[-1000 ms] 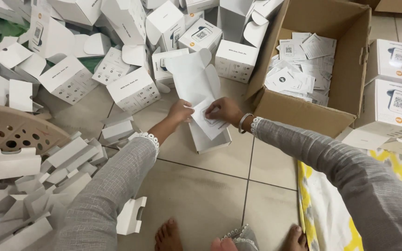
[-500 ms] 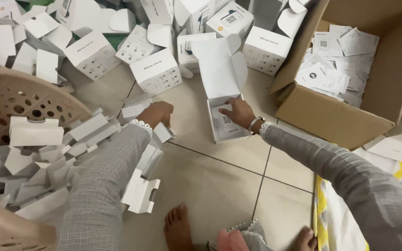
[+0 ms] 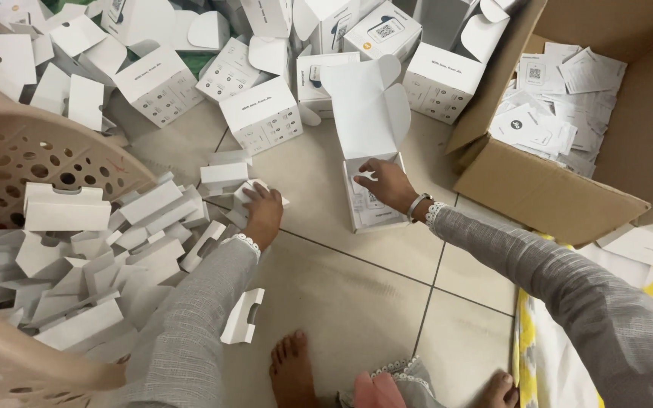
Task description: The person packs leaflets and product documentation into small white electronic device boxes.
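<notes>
A pale tiled floor [image 3: 326,302] carries everything here, crowded along its far edge with small white cartons [image 3: 262,113], some shut and some with flaps standing up. At the upper right a large brown cardboard box [image 3: 561,196] lies open toward the camera, and inside it sits a loose heap of folded white paper leaflets [image 3: 553,113]. On the left a tan plastic basket with round holes [image 3: 32,151] lies tipped on its side; what it holds cannot be told, but a spill of folded white card inserts [image 3: 107,257] spreads over the floor just in front of it, with one more insert [image 3: 242,317] lying apart near a bare foot [image 3: 292,370]. In the middle of the floor an open white carton [image 3: 372,151] lies on its back with its lid flap raised; a white insert shows inside its mouth. The right hand [image 3: 388,185] rests on that opening, fingers curled loosely over the rim and the insert, not closed in a full grip. The left hand [image 3: 262,211] reaches to the edge of the insert pile, palm down, fingers bent around a single white insert piece [image 3: 247,190], touching it. Both arms wear grey sleeves with white lace cuffs.
</notes>
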